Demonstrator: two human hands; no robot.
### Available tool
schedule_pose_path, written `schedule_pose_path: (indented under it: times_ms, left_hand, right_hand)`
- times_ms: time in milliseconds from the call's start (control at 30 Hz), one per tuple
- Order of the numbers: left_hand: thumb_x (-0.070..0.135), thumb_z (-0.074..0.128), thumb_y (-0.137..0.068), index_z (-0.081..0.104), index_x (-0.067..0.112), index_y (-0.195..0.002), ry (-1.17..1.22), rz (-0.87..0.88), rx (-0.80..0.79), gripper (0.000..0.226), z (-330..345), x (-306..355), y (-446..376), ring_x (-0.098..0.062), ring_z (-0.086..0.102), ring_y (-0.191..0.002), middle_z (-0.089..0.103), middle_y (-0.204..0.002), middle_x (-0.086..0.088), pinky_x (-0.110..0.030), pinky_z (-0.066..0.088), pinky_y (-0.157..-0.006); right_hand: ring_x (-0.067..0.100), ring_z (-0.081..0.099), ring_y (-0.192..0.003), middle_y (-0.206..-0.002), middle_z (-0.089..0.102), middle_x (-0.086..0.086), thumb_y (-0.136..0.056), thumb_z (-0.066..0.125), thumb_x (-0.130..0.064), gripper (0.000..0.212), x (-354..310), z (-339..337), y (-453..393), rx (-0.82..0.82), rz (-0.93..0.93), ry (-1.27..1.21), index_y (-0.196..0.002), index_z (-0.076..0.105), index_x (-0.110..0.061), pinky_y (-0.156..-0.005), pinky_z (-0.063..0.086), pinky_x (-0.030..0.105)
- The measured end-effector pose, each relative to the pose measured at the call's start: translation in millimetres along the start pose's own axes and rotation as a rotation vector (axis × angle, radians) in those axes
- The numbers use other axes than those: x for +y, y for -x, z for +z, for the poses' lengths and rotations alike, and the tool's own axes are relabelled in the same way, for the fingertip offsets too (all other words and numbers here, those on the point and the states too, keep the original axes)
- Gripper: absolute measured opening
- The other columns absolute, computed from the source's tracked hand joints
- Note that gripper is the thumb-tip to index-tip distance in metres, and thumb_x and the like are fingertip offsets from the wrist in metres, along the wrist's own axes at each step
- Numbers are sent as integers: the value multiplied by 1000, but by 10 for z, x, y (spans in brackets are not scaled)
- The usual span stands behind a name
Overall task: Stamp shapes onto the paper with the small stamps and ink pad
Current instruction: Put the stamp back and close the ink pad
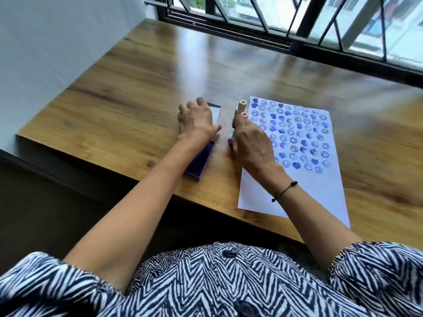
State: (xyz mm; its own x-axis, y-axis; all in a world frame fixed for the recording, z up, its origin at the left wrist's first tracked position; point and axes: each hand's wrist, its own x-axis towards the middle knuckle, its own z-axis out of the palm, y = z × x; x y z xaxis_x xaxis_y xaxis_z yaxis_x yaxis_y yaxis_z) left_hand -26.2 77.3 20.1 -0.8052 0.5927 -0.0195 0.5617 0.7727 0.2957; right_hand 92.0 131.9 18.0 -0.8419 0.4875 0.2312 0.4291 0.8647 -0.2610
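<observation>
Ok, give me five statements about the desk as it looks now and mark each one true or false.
1. The paper is stamped with blue smileys and hearts over its far part, while the near part is blank. True.
2. The ink pad lies to the right of the paper. False: it lies to its left, partly under the left hand.
3. The right hand is at the small stamps by the paper's left edge. True.
4. The right wrist is bare. False: it wears a dark bracelet.
5. The wooden table stands by a window. True.
</observation>
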Motion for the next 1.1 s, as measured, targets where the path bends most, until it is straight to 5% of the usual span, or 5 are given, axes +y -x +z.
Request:
schedule_pose_path:
  times_ms: [133, 400, 700, 967, 1100]
  left_hand:
    - [32, 68, -77, 25, -3, -128, -50, -63, -36, 76, 23, 82, -111, -41, 36, -123, 42, -132, -28, -44, 38, -99]
    - [29, 69, -71, 29, -2, -120, 307, 42, 92, 70, -158, -84, -90, -38, 51, -108, 53, -120, -23, -40, 40, -93]
    - [29, 71, -64, 38, 6, -98, 812, 342, 321, 52, -343, -376, 533, -33, 59, -92, 54, -106, -25, -41, 51, -83]
    - [6, 70, -71, 39, -7, -104, 728, 395, 331, 47, -172, -614, 748, -33, 52, -108, 48, -119, -22, -44, 47, -94]
    - [10, 51, -76, 32, 10, -112, 933, 172, 203, 41, -182, -890, 825, -24, 56, -102, 54, -113, -12, -37, 46, -95]
  right_hand:
    - [39, 57, -92, -108, 59, 20, -82, 58, -22, 52, 17, -89, 43, 79, 53, 16, -127, 36, -7, -62, 39, 38]
    - [21, 57, -67, -79, 64, 3, -83, 59, -23, 16, -183, -442, -100, 260, 164, -508, -93, 54, -11, -63, 43, 30]
    - [19, 64, -63, -84, 64, 11, -91, 27, -57, 54, -380, -397, -402, -552, 415, -1426, -89, 61, -15, -57, 54, 23]
    - [29, 54, -91, -106, 55, 17, -76, 58, -38, 40, -325, -347, -326, -776, 266, -1417, -109, 58, -16, -81, 50, 30]
    - [17, 45, -85, -93, 50, -3, -69, 76, -33, 37, -319, -292, -208, -438, -105, -627, -90, 48, -22, -67, 35, 13]
